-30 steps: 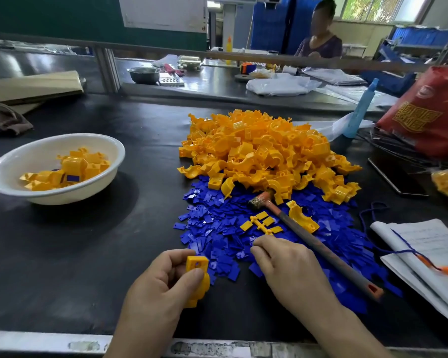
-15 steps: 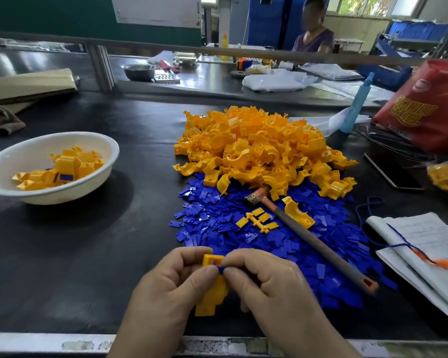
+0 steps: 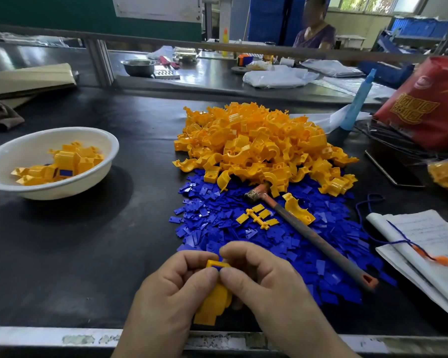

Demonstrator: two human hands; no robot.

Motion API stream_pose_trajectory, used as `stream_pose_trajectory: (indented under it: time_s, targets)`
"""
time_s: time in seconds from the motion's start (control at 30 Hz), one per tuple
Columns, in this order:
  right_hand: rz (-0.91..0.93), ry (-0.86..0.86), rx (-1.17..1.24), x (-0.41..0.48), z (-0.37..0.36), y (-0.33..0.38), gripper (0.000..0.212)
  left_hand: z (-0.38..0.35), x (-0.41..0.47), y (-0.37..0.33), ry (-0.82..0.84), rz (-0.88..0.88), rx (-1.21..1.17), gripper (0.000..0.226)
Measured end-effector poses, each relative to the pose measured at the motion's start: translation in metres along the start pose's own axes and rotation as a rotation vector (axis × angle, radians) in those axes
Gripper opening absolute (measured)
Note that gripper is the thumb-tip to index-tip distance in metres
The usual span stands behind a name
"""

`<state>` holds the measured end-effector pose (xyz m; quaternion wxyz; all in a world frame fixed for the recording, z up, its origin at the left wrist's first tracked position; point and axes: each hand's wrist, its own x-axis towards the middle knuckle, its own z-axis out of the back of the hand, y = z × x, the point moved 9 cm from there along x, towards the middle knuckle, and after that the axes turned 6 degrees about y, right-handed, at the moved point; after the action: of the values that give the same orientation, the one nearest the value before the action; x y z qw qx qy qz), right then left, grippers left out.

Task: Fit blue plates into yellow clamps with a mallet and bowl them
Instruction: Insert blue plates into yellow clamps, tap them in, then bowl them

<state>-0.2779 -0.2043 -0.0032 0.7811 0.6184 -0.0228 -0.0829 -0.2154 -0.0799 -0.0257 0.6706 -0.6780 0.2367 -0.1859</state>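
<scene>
**Both hands pinch one yellow clamp at the near table edge**

Head view: the left hand (image 3: 171, 293) and right hand (image 3: 264, 288) meet over a single yellow clamp (image 3: 215, 303). The fingers of both are curled around it, and the thumbs press together at its square top frame. The clamp's curved body hangs below, between the palms, just above the black table (image 3: 62, 254). Whether a blue plate sits in the frame cannot be made out.

Just beyond the hands lies a wide spread of blue plates (image 3: 243, 236), flat on the table. Behind it, and touching it, is the pile of yellow clamps (image 3: 256, 146). The mallet (image 3: 308, 233) lies slanted across the blue plates with no hand on it. Its head is against the near edge of the pile and its handle points toward the right. A loose clamp (image 3: 296, 208) rests beside the handle, and a yellow sprue (image 3: 258, 215) lies on the plates to the left of the handle.

At the left, well apart from the pile, the white bowl (image 3: 93, 177) holds several finished clamps (image 3: 62, 164), one showing a blue face.

An open notebook (image 3: 429, 244) lies at the right, with a red bag (image 3: 429, 104) further back. A person (image 3: 313, 32) sits at the far bench.
</scene>
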Motion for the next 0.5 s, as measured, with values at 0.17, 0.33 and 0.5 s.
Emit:
stream_pose_trajectory:
  time_s: [0.17, 0.33, 0.5]
  targets:
    - [0.004, 0.018, 0.157, -0.001, -0.004, 0.004, 0.013, -0.004, -0.001, -0.007, 0.016, 0.001, -0.056, 0.019]
    - [0.068, -0.046, 0.055, -0.005, -0.002, 0.009, 0.014, -0.006, 0.001, 0.0, 0.035, 0.051, -0.194, 0.016]
    - [0.064, -0.046, -0.028, -0.004, -0.003, 0.012, 0.015, -0.004, -0.001, 0.008, 0.039, 0.09, -0.201, 0.018]
